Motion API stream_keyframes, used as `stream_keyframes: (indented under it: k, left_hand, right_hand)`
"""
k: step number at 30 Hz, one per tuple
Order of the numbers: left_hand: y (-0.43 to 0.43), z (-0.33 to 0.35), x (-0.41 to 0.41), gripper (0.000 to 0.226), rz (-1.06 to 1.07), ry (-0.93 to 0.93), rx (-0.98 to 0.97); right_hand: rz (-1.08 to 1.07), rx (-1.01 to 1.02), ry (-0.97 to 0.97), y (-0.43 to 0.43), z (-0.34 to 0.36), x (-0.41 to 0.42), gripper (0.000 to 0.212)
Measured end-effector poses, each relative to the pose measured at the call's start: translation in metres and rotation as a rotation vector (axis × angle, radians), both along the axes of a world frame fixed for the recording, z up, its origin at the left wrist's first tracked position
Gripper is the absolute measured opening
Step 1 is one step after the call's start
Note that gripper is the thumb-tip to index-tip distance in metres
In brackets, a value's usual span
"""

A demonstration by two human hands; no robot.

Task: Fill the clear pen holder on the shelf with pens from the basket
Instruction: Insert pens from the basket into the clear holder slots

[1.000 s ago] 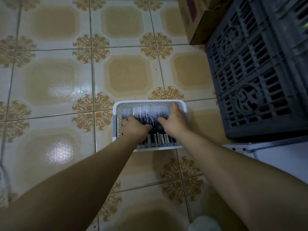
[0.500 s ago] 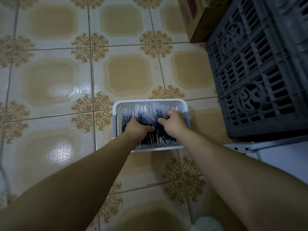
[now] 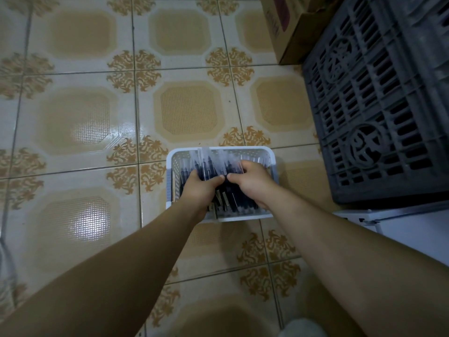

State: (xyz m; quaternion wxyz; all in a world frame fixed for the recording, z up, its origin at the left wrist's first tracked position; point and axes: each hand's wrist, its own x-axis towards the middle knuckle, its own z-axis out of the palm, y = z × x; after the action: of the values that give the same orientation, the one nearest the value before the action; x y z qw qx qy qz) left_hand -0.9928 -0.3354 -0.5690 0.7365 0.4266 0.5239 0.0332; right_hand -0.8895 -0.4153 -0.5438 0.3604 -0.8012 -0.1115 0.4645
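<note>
A white perforated basket (image 3: 173, 166) sits on the tiled floor, full of dark pens with clear caps (image 3: 209, 164). Both my hands are inside it. My left hand (image 3: 200, 190) is closed around a bunch of pens, whose capped ends stick up past my fingers. My right hand (image 3: 252, 181) is closed on the same bunch from the right side, thumb tips nearly touching. More pens lie in the basket below my wrists. The clear pen holder and the shelf are not in view.
A dark grey slatted plastic crate (image 3: 374, 105) stands right of the basket. A cardboard box (image 3: 284, 23) is behind it at the top. A white surface (image 3: 401, 229) runs under my right forearm. Patterned floor tiles (image 3: 80, 117) lie to the left.
My hands went from lying flat on the pens to closing around a bunch, and the capped ends have tilted up out of the basket.
</note>
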Motion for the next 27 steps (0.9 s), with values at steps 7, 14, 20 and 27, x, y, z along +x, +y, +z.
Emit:
stream_keyframes:
  k: [7,14,20,27]
  left_hand:
    - [0.001,0.003,0.000,0.035,0.004,-0.076,-0.041]
    - [0.005,-0.001,-0.004,0.040,-0.003,-0.065,-0.043]
    - [-0.001,0.001,-0.002,0.037,-0.005,-0.097,-0.071]
    - [0.003,0.001,-0.003,0.040,-0.025,-0.086,-0.030]
  right_hand:
    - [-0.081,0.023,0.013,0.003,-0.001,-0.002,0.024]
    - [-0.098,0.005,0.031,0.011,0.000,0.002,0.024]
    - [-0.091,0.017,0.009,0.011,-0.002,-0.002,0.021]
    - [-0.090,0.041,0.000,0.013,0.000,-0.001,0.022]
